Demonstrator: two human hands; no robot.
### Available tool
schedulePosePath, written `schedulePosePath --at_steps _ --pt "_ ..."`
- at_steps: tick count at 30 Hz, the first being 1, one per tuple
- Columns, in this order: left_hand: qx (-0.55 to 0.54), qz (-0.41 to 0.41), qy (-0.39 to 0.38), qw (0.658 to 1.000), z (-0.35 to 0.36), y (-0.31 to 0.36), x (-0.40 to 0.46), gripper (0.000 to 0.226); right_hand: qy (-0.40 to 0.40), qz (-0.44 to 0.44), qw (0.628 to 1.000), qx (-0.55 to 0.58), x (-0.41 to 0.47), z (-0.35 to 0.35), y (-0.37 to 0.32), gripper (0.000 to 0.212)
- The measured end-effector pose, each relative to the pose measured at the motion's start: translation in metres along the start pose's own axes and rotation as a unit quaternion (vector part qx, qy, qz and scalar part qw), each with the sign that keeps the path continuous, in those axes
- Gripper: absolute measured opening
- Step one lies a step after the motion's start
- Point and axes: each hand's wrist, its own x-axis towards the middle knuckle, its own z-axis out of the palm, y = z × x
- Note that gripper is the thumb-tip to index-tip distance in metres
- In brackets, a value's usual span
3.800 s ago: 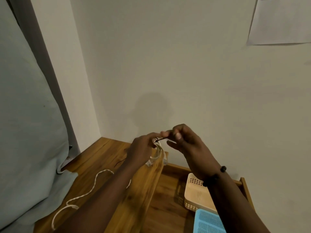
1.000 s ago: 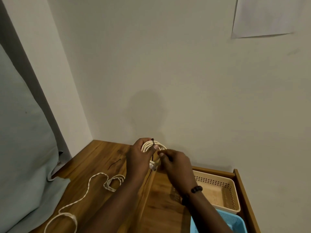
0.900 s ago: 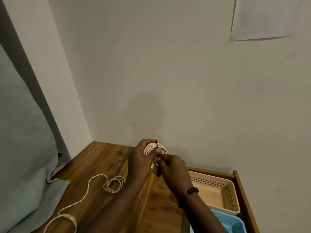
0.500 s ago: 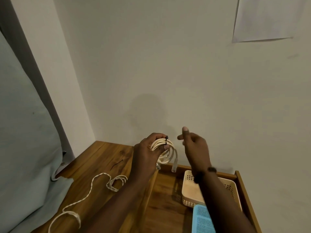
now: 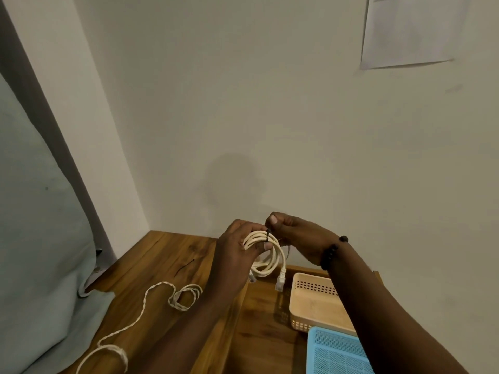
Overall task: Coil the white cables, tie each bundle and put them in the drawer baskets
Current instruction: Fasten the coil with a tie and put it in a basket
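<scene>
Left hand [image 5: 237,249] grips coiled white cable [image 5: 266,252] in the air above the open drawer [image 5: 259,327]; right hand [image 5: 294,238] pinches the black tie [image 5: 267,234] at the coil's top. Beige basket [image 5: 313,303] and blue basket [image 5: 337,352] sit in the drawer. Second cable [image 5: 151,298] lies loose along the bench [image 5: 167,252] near its front left edge.

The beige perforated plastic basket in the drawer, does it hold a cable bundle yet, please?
No, the beige perforated plastic basket shows only its bare floor.
</scene>
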Motion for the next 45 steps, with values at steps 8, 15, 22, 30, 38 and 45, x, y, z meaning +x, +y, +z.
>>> schedulePosePath --at_steps 8,15,22,30,38,45 --pt "0.048 -0.082 -0.048 0.994 0.011 -0.010 -0.002 0.022 0.163 -0.029 0.945 -0.282 -0.012 0.011 -0.029 0.031" --pt "-0.004 -0.371 -0.094 0.924 0.010 -0.022 0.033 0.031 0.256 -0.073 0.909 -0.321 -0.038 0.081 0.021 0.020" --pt "-0.035 -0.262 -0.135 0.955 0.004 -0.012 0.010 0.013 0.223 -0.049 0.851 -0.473 -0.037 0.082 0.026 0.026" --pt "-0.172 -0.126 -0.128 0.969 -0.013 -0.009 0.014 0.015 0.228 0.055 0.928 0.289 -0.033 0.013 0.048 0.022" --pt "-0.234 -0.110 -0.117 0.959 -0.010 0.002 0.014 0.022 0.038 0.031 0.929 0.367 -0.030 0.038 0.060 0.023" --pt "-0.240 -0.088 -0.162 0.953 -0.008 0.006 0.014 0.022 -0.052 0.015 0.960 0.276 -0.018 0.026 0.059 0.011"
